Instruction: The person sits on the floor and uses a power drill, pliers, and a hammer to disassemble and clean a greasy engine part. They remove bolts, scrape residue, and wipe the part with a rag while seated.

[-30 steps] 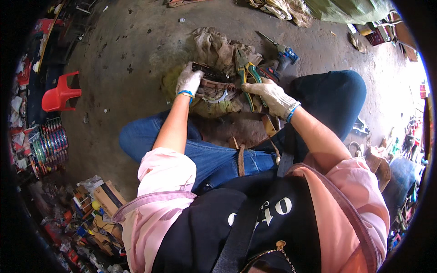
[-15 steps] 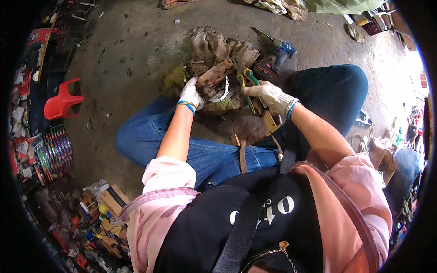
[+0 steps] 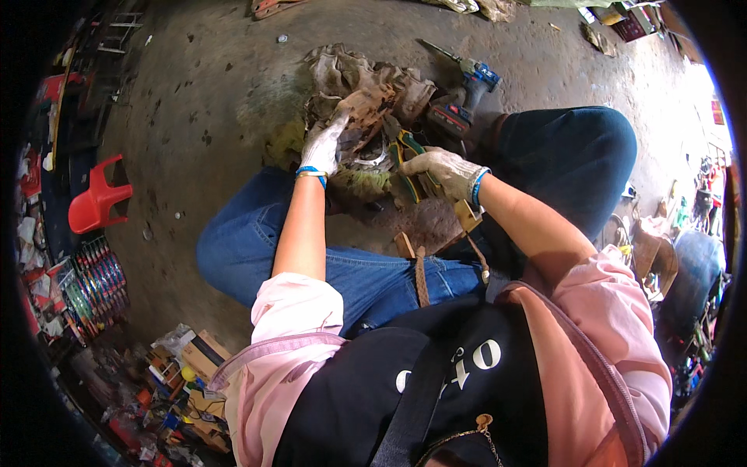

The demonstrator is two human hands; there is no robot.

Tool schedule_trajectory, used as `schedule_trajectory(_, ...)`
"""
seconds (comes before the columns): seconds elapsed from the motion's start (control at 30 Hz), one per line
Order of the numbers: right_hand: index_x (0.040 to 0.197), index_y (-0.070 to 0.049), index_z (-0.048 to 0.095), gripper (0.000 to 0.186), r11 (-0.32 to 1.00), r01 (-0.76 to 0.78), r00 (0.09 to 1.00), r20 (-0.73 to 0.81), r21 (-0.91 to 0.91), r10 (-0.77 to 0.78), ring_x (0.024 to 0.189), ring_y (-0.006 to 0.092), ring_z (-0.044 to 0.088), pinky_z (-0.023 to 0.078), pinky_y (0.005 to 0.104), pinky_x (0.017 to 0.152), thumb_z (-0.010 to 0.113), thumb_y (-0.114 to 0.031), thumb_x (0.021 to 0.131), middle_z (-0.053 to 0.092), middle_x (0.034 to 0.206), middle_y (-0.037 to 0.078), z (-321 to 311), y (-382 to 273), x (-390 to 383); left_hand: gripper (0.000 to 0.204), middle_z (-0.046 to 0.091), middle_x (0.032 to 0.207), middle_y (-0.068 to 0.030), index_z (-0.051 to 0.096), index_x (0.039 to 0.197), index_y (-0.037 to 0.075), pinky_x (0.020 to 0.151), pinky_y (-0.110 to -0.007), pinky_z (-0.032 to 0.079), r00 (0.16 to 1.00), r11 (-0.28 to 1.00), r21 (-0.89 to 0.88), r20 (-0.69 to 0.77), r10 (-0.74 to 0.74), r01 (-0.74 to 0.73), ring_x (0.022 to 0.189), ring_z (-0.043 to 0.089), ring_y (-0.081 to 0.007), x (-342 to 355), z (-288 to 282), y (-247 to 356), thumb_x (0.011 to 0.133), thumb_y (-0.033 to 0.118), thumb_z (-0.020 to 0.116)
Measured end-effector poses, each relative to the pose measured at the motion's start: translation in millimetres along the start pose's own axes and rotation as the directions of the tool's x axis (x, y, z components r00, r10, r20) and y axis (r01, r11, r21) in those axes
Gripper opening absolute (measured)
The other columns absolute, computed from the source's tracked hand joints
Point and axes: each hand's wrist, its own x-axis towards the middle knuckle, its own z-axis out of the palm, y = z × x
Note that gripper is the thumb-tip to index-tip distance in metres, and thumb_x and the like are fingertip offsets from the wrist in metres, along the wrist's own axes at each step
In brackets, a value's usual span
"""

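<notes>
My left hand [image 3: 322,147], in a white knit glove, is closed on a rusty brown metal part [image 3: 362,109] over a heap of grimy rags [image 3: 334,66]. Green-and-yellow pliers [image 3: 407,148] are in my gloved right hand [image 3: 445,169], its fingers wrapped round their handles, with the jaws beside that part. Under these lie a pale curved piece [image 3: 373,158] and a greenish cloth [image 3: 284,140]. Beyond the pliers a blue cordless power tool [image 3: 472,89] with a long bit rests on the concrete floor.
A red plastic chair [image 3: 97,198] stands at the left, by cluttered shelves and bundled packs [image 3: 89,284]. Cardboard and mixed items [image 3: 194,366] pile up at lower left. More clutter [image 3: 673,272] lines the bright right side. My crossed legs [image 3: 568,156] frame the work area.
My left hand has lifted the rusty part and tilted it upward, its fingers now higher than half a second ago. The pliers remain in my right hand, slightly shifted. The view has shifted a little.
</notes>
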Motion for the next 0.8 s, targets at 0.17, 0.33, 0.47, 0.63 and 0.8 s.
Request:
schedule_trajectory(0.17, 0.104, -0.003, 0.068, 0.024, 0.986, 0.143, 0.988, 0.054, 0.079, -0.148, 0.077, 0.0241, 0.072, 0.057, 0.0326, 0.067, 0.068, -0.019, 0.087, 0.072, 0.094, 0.015, -9, 21, 28, 0.082, 0.069, 0.123, -0.0171, 0.061, 0.131, -0.002, 0.099, -0.044, 0.047, 0.977, 0.882, 0.452, -0.087, 0.193, -0.134, 0.115, 0.064, -0.0309, -33, 4, 35, 0.086, 0.066, 0.066)
schedule_trajectory(0.33, 0.094, -0.003, 0.067, 0.017, 0.996, 0.043, 0.997, -0.071, 0.078, -0.037, 0.061, 0.0177, 0.057, 0.043, 0.0306, 0.054, 0.072, -0.017, 0.086, 0.061, 0.074, 0.009, -12, 33, 34, 0.083, 0.059, 0.137, -0.0246, 0.056, 0.136, -0.004, 0.108, -0.041, 0.042, 0.979, 0.450, 0.892, -0.063, 0.196, -0.033, 0.128, 0.056, -0.0373, -50, 17, 78, 0.088, 0.064, 0.061)
schedule_trajectory(0.47, 0.088, -0.004, 0.064, 0.016, 0.965, -0.047, 0.985, -0.146, 0.258, 0.087, 0.052, 0.0144, 0.048, 0.036, 0.0304, 0.047, 0.074, -0.016, 0.084, 0.051, 0.063, 0.004, -8, 23, 29, 0.055, 0.060, 0.134, -0.0226, 0.059, 0.137, 0.014, 0.103, -0.046, 0.045, 0.876, 0.211, 0.960, 0.061, 0.479, -0.182, 0.127, 0.056, -0.0391, -44, 39, 81, 0.087, 0.037, 0.067)
schedule_trajectory(0.63, 0.085, -0.006, 0.063, 0.012, 0.956, -0.039, 0.975, -0.198, 0.292, 0.101, 0.052, 0.0156, 0.051, 0.040, 0.0295, 0.049, 0.072, -0.014, 0.084, 0.055, 0.065, 0.005, -22, 15, 23, 0.049, 0.061, 0.127, -0.0243, 0.056, 0.135, 0.014, 0.099, -0.048, 0.050, 0.859, 0.079, 0.967, 0.176, 0.480, -0.242, 0.119, 0.059, -0.0435, -22, 64, 74, 0.086, 0.006, 0.056)
schedule_trajectory(0.8, 0.088, -0.003, 0.065, 0.011, 0.968, 0.007, 0.993, -0.115, 0.251, 0.023, 0.064, 0.0183, 0.061, 0.054, 0.0318, 0.059, 0.070, -0.012, 0.086, 0.062, 0.077, 0.008, -42, 5, 16, 0.032, 0.063, 0.114, -0.0235, 0.060, 0.119, 0.007, 0.095, -0.051, 0.051, 0.876, 0.100, 0.944, 0.249, 0.412, -0.315, 0.112, 0.060, -0.0450, -35, 51, 56, 0.087, 0.010, 0.061)
